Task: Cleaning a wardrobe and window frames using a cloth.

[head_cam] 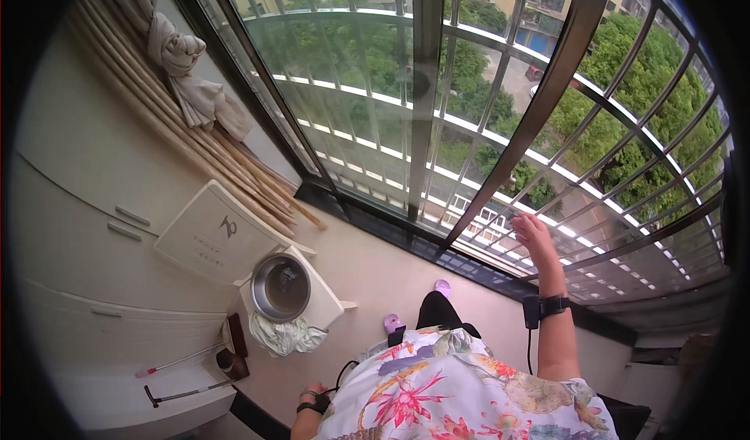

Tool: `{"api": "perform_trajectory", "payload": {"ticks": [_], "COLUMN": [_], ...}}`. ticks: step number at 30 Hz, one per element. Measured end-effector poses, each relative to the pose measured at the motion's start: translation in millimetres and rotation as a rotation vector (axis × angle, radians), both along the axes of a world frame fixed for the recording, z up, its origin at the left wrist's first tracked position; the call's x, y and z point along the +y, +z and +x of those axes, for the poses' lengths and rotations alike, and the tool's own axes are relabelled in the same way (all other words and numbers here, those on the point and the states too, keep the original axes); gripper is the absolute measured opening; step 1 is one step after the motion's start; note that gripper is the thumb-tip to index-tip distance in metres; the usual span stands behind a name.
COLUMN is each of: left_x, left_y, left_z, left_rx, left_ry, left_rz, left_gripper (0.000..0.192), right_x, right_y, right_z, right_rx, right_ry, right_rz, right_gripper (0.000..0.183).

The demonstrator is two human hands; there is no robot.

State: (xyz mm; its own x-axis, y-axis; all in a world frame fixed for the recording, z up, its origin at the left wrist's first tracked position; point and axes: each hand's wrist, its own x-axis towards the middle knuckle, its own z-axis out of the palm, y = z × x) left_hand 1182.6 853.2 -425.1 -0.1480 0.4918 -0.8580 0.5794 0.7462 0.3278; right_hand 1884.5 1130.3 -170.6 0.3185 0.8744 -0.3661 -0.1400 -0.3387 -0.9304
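Observation:
My right hand [529, 230] reaches forward at the window, near the edge of the brown window frame [498, 176]; its fingers are partly bent, and whether they touch the frame or hold anything is unclear. A device is strapped to that wrist. My left hand [316, 388] hangs low at my side, mostly hidden by my floral shirt, with a black strap at the wrist. To the left, a metal basin [280, 287] holding water and a greyish cloth [288, 276] stands on a white chair [319, 299]. A pale cloth [284, 337] hangs below the basin.
Metal security bars [597, 197] run outside the window. A tied curtain [193, 123] hangs at the left beside white cabinets [88, 194]. The chair's backrest [205, 235] leans towards them. A dark sill [387, 229] borders the floor. A handled stick [187, 392] lies at lower left.

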Motion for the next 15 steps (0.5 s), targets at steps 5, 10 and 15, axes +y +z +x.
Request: {"api": "perform_trajectory", "payload": {"ticks": [5, 10, 15], "left_x": [-60, -36, -22], "left_y": [-2, -17, -7], "left_z": [62, 142, 182], "left_rx": [0.079, -0.009, -0.060], "left_ry": [-0.261, 0.089, 0.377], "left_rz": [0.125, 0.168, 0.136], "left_gripper": [0.022, 0.021, 0.022], "right_x": [47, 91, 109], "right_y": [0, -9, 21], "right_z": [21, 38, 49], "right_rx": [-0.089, -0.518, -0.757], "right_ry": [-0.050, 0.030, 0.180], "right_rz": [0.105, 0.287, 0.339], "right_gripper": [0.044, 0.057, 0.065]}}
